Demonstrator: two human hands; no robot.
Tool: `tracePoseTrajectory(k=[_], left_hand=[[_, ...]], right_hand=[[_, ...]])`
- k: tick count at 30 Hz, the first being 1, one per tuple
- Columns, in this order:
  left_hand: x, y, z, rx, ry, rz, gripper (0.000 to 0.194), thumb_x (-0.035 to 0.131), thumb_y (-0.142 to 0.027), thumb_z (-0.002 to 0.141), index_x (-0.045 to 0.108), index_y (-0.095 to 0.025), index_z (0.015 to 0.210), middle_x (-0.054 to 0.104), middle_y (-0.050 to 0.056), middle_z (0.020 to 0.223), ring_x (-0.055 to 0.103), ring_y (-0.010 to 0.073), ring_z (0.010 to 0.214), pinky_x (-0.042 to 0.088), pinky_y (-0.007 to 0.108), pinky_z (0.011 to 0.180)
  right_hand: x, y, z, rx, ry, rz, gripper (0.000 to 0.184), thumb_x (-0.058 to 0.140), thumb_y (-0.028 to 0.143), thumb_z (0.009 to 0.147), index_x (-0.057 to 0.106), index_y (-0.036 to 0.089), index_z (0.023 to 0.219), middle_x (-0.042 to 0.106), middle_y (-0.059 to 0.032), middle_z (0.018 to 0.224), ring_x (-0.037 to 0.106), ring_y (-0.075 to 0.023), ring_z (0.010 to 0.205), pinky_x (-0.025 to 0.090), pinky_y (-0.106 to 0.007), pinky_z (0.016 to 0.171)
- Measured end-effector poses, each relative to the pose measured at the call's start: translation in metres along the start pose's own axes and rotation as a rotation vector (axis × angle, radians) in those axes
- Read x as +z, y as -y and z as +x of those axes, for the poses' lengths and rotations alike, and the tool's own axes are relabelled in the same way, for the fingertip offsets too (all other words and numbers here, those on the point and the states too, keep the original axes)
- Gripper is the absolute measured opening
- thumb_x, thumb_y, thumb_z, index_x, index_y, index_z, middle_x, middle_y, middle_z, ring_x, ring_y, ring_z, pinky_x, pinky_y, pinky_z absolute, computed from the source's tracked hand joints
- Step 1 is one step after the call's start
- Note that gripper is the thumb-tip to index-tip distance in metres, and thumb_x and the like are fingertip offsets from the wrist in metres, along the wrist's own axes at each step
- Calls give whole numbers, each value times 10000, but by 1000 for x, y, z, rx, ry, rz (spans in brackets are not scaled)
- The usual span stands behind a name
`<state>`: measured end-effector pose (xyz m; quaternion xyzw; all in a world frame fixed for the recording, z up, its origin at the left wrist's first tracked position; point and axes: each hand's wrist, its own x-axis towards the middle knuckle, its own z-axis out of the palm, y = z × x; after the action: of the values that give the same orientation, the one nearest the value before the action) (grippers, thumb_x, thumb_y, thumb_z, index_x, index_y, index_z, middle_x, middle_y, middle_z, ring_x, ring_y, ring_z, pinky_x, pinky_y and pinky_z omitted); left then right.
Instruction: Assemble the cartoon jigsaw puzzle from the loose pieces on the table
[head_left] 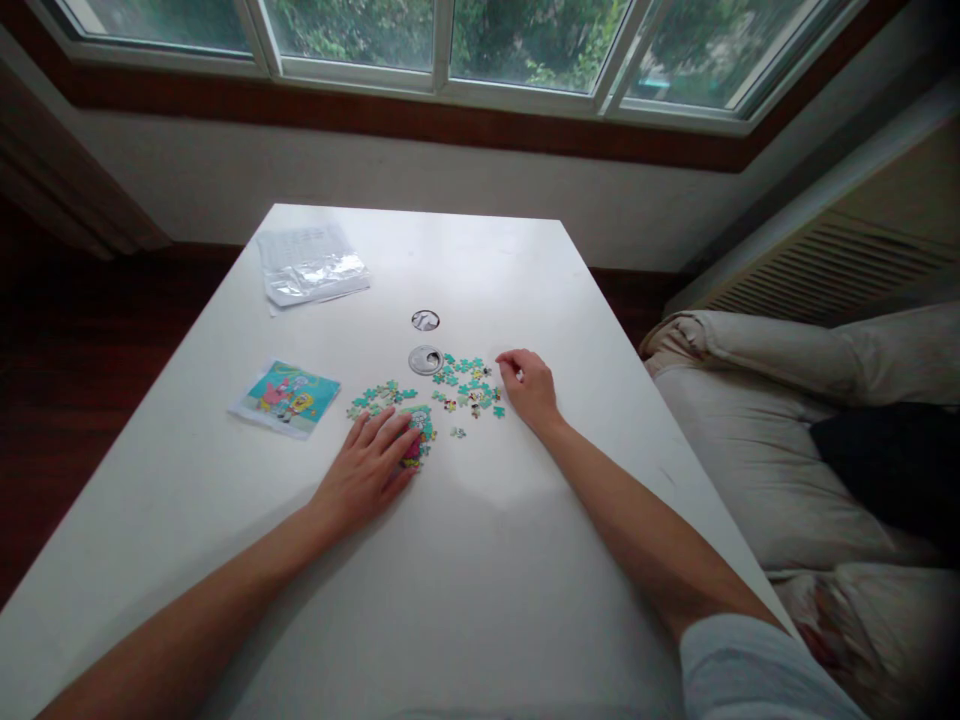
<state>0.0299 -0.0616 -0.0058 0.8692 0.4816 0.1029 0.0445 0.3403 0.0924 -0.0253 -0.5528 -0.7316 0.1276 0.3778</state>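
Note:
My left hand (369, 465) lies flat with its fingers stretched over a partly joined jigsaw puzzle (421, 425), covering part of it. Loose turquoise jigsaw pieces (382, 395) are just beyond its fingertips. My right hand (531, 386) has its fingers curled together at the right edge of another spread of jigsaw pieces (469, 380). A small pale spot shows by its thumb, too small to name. A joined pair of pieces (458, 432) lies between the hands. To the left is a picture card (292, 398) with cartoon figures on turquoise.
Beyond the pieces, a round silver disc (426, 360) and a smaller oval item (425, 320) lie on the white table (480, 590). A clear plastic bag with paper (311, 265) rests at the far left. A beige sofa (735, 450) stands right, and a window (442, 85) is ahead.

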Motion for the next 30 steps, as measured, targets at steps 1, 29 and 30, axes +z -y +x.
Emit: tracePoseTrajectory(k=[1,29,30], left_hand=[[0,-1,0,0,-6,-7,495,476,-390,1037,507,-223,1502,440,103,1617,279,322,1553,213,579,1284],[0,2,0,-29,-71,-67,396,541,-328,1001,597,-274,1389,535,67,1540,382,308,1498,251,570,1266],[-1,2,1,-28,-68,-69,401,542,-341,1002,596,-274,1394,531,69,1544,383,312,1497,251,576,1264]], right_hand=[[-1,-1,0,22,-11,-1,178,526,221,929,702,214,951,703,-58,910,601,-226,840,467,-363,833],[5,2,-3,-64,130,-220,178,623,274,945,776,244,1029,654,-84,942,547,-266,971,408,-398,895],[4,3,-3,-64,131,-222,175,622,276,946,773,241,1026,658,-84,938,548,-266,969,405,-398,893]])
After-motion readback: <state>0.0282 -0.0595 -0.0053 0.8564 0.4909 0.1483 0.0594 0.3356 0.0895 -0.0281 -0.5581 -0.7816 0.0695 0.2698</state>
